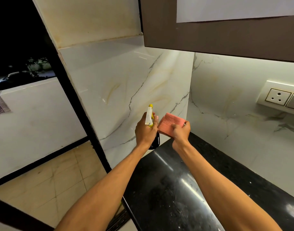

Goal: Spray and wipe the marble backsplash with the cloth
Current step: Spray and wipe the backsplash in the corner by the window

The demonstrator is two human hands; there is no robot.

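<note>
Head view: L hand [145,129] wrapped round spray bottle [149,116], fingers [155,120] curled at the trigger, nozzle aimed at marble backsplash [126,90], not touching it. R hand [181,130] grips folded pink cloth [169,123], thumb on top, other fingers under, cloth just beside the bottle, above black bench [168,180] corner, near the backsplash.

Warm light falls from under the wall cabinet [226,35], brightest on the marble backsplash [234,77] just below it. The black surface [168,189] carries long white glare streaks. The window [17,47] at the left edge is dark. Straight lines bow toward the frame's edges; focus is slightly soft overall.
</note>
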